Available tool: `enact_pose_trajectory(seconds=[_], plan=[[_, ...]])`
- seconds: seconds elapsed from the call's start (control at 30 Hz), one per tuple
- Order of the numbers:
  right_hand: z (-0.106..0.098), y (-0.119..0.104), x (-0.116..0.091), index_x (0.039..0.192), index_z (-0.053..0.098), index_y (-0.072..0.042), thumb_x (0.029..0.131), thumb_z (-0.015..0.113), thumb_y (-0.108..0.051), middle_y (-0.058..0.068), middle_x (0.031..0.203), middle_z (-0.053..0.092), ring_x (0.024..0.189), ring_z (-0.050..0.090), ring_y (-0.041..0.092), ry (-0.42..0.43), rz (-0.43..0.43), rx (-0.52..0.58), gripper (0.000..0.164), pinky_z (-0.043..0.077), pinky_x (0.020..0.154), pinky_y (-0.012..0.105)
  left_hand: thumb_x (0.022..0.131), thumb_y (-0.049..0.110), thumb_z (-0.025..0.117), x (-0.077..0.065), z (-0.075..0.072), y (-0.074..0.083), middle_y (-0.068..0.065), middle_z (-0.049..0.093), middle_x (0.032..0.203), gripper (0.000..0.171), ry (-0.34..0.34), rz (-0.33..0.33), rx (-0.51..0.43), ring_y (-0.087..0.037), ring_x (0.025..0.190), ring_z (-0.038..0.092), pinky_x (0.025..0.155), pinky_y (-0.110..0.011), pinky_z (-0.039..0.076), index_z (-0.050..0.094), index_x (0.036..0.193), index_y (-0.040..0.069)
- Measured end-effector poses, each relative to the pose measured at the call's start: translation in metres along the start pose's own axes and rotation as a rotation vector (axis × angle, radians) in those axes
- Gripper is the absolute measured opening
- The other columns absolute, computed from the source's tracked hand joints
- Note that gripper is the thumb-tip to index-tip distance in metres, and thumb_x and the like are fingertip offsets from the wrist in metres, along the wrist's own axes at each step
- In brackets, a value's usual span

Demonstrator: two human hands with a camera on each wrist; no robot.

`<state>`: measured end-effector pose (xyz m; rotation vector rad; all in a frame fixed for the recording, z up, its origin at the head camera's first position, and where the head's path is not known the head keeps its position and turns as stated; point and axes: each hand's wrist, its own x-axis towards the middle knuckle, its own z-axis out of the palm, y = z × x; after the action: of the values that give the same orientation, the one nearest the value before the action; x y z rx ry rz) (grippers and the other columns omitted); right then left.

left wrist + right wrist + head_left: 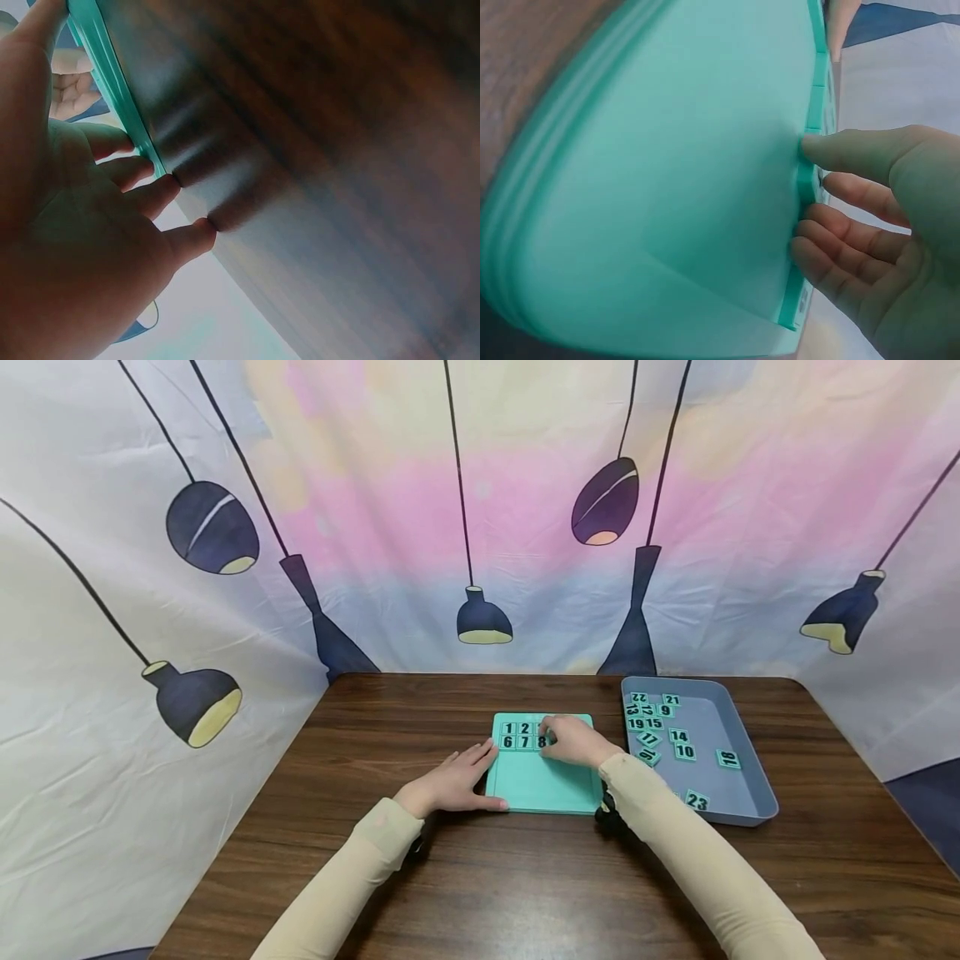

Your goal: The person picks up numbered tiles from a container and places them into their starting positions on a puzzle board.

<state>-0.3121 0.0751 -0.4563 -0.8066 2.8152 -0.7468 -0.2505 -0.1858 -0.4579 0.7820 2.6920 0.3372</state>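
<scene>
A teal square board [542, 783] lies on the brown table, with black-numbered teal tiles [517, 735] 1, 2, 6, 7 and 8 showing in its top rows. My right hand [557, 737] rests on the board's upper right part and covers the tiles there. Its thumb [832, 148] touches the edge of the tile row [807, 196], and its fingers [832, 251] lie loosely on the tiles. My left hand [471, 770] lies flat on the table with straight fingers [154, 196]. It touches the board's left edge [112, 84].
A grey tray [750, 793] stands to the right of the board, with several loose numbered tiles [678, 737] in it. A lamp-patterned cloth backdrop [480, 510] closes off the back and sides. Bare brown tabletop [525, 893] lies in front of the board.
</scene>
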Motion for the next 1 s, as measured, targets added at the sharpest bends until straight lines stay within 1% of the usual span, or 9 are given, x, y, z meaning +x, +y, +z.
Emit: enact_pose_trajectory(seconds=[0.1,0.17,0.23,0.37,0.47,0.57,0.73,0.9,1.0], plan=[[-0.01,0.0,0.001,0.121,0.068,-0.002,0.094,0.074,-0.016,0.008,0.096,0.066,0.082,0.061,0.02,-0.017,0.002,0.005,0.031,0.052,0.074,0.04,0.092,0.069,0.057,0.0,0.0,0.0,-0.008,0.006,0.169,0.102,-0.001,0.0,0.003,-0.026,0.155,0.01,0.12,-0.055,0.015,0.013,0.163,0.012],[-0.02,0.001,0.001,0.123,0.067,-0.002,0.095,0.072,-0.016,0.011,0.1,0.066,0.087,0.063,0.023,-0.018,0.004,0.003,0.032,0.053,0.076,0.042,0.092,0.069,0.057,-0.001,0.0,-0.001,-0.008,0.006,0.169,0.102,0.0,0.0,0.003,-0.025,0.155,0.01,0.12,-0.055,0.015,0.012,0.164,0.012],[-0.031,0.003,0.001,0.124,0.067,-0.002,0.096,0.071,-0.016,0.013,0.106,0.067,0.094,0.064,0.027,-0.011,0.005,0.001,0.032,0.054,0.079,0.043,0.092,0.069,0.058,-0.001,0.0,-0.001,-0.008,0.006,0.169,0.101,0.0,0.0,0.002,-0.025,0.155,0.009,0.121,-0.055,0.015,0.012,0.164,0.012],[-0.055,0.014,0.0,0.126,0.066,-0.001,0.097,0.07,-0.016,0.015,0.114,0.067,0.1,0.065,0.029,0.021,0.009,0.025,0.033,0.054,0.082,0.046,0.093,0.068,0.058,-0.002,0.0,-0.001,-0.008,0.006,0.169,0.101,0.005,0.003,0.0,-0.025,0.155,0.01,0.121,-0.054,0.015,0.013,0.163,0.012],[-0.072,0.028,-0.004,0.128,0.064,0.001,0.098,0.068,-0.017,0.017,0.114,0.067,0.096,0.065,0.029,0.048,0.035,0.051,0.035,0.053,0.079,0.046,0.092,0.069,0.058,-0.002,0.0,0.0,-0.007,0.006,0.169,0.101,0.003,0.009,0.0,-0.024,0.155,0.009,0.121,-0.054,0.014,0.012,0.164,0.013],[-0.086,0.048,-0.013,0.13,0.062,0.003,0.1,0.065,-0.016,0.02,0.114,0.065,0.095,0.064,0.032,0.077,0.078,0.058,0.036,0.052,0.078,0.047,0.092,0.07,0.057,-0.002,0.0,0.001,-0.007,0.006,0.169,0.102,-0.005,0.014,-0.003,-0.024,0.155,0.009,0.121,-0.054,0.013,0.012,0.164,0.013],[-0.107,0.078,-0.027,0.13,0.06,0.007,0.101,0.062,-0.015,0.027,0.117,0.062,0.101,0.061,0.039,0.123,0.16,0.062,0.036,0.051,0.082,0.051,0.091,0.069,0.059,-0.002,0.001,0.001,-0.007,0.006,0.169,0.103,-0.01,0.008,-0.007,-0.024,0.155,0.01,0.121,-0.054,0.014,0.013,0.163,0.012],[-0.126,0.098,-0.037,0.136,0.054,0.01,0.102,0.06,-0.016,0.032,0.123,0.058,0.107,0.059,0.045,0.16,0.228,0.07,0.043,0.049,0.085,0.055,0.091,0.069,0.059,-0.002,0.001,0.0,-0.007,0.006,0.169,0.103,-0.003,0.001,0.001,-0.024,0.155,0.01,0.121,-0.053,0.014,0.013,0.163,0.012],[-0.132,0.107,-0.043,0.138,0.052,0.011,0.101,0.059,-0.016,0.035,0.128,0.054,0.114,0.054,0.048,0.181,0.249,0.078,0.046,0.047,0.09,0.059,0.091,0.07,0.057,-0.001,0.001,-0.001,-0.006,0.005,0.169,0.103,-0.001,0.002,0.004,-0.024,0.155,0.009,0.121,-0.053,0.013,0.012,0.164,0.013]])
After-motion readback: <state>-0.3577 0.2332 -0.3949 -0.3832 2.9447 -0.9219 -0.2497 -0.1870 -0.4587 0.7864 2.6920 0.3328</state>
